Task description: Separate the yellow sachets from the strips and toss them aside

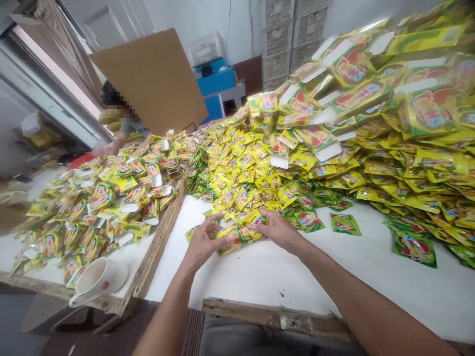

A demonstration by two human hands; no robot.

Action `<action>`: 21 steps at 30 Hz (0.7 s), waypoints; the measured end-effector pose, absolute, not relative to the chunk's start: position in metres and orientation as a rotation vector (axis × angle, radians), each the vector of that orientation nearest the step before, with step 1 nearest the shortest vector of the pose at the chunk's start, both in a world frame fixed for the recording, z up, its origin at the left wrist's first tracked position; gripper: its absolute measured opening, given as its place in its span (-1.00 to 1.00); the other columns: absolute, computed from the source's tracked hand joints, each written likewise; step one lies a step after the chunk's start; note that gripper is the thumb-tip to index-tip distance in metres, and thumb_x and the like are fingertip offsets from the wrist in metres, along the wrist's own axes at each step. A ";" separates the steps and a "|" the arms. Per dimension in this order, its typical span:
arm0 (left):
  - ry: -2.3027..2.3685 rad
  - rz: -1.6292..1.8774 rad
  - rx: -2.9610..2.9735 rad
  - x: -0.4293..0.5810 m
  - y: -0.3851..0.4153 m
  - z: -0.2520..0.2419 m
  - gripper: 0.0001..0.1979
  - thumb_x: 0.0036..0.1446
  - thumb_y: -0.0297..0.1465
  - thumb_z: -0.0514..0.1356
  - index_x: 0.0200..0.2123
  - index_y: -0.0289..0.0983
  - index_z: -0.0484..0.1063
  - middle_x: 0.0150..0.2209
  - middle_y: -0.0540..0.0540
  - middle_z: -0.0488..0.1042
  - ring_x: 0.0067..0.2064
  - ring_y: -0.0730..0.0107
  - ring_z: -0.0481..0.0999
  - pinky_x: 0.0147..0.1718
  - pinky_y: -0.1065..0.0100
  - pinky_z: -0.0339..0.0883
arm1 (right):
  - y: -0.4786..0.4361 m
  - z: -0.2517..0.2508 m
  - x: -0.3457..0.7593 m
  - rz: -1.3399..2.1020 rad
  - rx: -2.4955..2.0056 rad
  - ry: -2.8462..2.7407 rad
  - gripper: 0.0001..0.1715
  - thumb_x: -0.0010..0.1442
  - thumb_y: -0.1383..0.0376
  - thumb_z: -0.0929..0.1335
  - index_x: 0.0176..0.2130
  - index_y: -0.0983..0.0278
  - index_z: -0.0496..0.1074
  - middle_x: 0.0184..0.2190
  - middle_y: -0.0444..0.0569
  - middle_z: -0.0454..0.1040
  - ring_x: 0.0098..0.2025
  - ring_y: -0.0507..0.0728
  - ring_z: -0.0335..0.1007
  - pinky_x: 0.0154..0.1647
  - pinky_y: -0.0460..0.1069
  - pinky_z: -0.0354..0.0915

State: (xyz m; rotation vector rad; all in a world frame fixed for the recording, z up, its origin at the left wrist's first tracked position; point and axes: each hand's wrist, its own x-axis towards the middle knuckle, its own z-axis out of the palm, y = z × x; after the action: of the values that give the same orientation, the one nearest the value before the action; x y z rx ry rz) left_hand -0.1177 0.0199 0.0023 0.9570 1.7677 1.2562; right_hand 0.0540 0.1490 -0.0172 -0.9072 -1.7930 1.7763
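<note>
Close to the front of the white table, my left hand has its thumb and fingers closed on the near end of a yellow sachet printed with red and green. To its right, my right hand pinches another yellow sachet between thumb and fingers. The two sachets meet or overlap between my hands; exactly how many are held I cannot tell. Just beyond my fingers rises a heap of loose yellow sachets, with green sachets around its lower edge.
Flat printed boxes lie on the heap at right. Left of a wooden divider are many filled boxes and a white mug at the table edge. Another person sits behind, near a cardboard sheet.
</note>
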 end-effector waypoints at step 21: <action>1.513 1.412 0.697 -0.092 0.031 -0.023 -0.60 -0.24 -0.32 0.42 -0.26 -0.30 0.49 -0.33 -0.08 0.59 -0.34 0.34 0.56 -0.33 0.39 0.41 | 0.155 0.001 0.064 1.318 -0.942 -2.064 -0.67 -0.04 0.04 0.38 -0.51 0.27 0.39 -0.49 -0.14 0.37 -0.42 0.05 0.23 -0.40 -0.08 0.12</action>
State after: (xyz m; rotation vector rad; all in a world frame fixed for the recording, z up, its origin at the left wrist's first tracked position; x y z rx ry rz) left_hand -0.0922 0.0313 -0.0226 0.6969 1.5135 1.4120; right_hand 0.0635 0.1549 0.0015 -0.9421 -2.0636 1.3183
